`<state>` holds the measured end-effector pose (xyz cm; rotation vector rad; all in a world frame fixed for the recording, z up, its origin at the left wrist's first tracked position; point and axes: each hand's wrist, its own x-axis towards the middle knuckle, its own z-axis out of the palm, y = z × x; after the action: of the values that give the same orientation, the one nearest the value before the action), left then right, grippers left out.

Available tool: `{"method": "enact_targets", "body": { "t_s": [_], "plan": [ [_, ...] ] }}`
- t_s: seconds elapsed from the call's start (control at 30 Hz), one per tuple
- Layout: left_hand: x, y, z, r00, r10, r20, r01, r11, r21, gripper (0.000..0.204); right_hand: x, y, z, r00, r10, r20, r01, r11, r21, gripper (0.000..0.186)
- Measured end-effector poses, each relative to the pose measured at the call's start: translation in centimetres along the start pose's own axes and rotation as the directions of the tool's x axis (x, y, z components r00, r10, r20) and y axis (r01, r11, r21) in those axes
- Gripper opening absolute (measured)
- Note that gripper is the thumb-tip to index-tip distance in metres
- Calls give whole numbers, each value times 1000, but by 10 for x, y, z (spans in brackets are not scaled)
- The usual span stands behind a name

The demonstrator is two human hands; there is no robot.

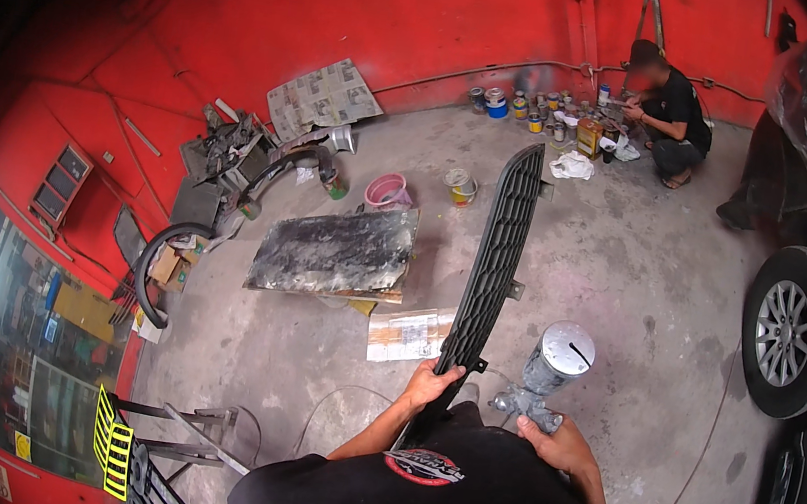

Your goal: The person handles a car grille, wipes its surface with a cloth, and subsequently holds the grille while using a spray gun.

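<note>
My left hand [429, 386] grips the lower part of a long black car grille [494, 273] with honeycomb openings. The grille stands nearly upright in front of me, its top leaning a little right, with small mounting tabs along its right edge. In my right hand [559, 444] is a grey paint spray gun [528, 404], closed in around its handle. A round cup with a silver lid [567, 349] sits on top of the gun. The gun is beside the grille's lower end, apart from it. My right fingers are partly hidden behind the gun.
A dark, paint-stained board [333, 251] lies ahead, near a pink basin [387, 191] and a paint can [460, 186]. A person [678, 109] crouches by several cans [541, 113]. A car wheel [784, 334] is at right, a metal stand [190, 432] at lower left. A thin hose crosses the floor.
</note>
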<state>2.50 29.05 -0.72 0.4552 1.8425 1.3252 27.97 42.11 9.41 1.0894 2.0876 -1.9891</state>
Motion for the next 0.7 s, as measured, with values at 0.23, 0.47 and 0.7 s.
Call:
{"method": "enact_targets", "body": {
  "t_s": [0.23, 0.47, 0.7],
  "plan": [
    [3, -5, -2, 1000, 15, 1, -15, 1000, 22, 20, 1, 2, 1, 1000, 9, -13, -9, 1000, 0, 44],
    [-5, 4, 2, 1000, -2, -21, 2, 1000, 5, 20, -2, -1, 1, 1000, -1, -11, 1, 1000, -5, 45],
    [-8, 8, 3, 1000, -4, -31, 5, 1000, 10, 21, 2, 9, 4, 1000, 1, -14, -1, 1000, -22, 48]
  ]
}}
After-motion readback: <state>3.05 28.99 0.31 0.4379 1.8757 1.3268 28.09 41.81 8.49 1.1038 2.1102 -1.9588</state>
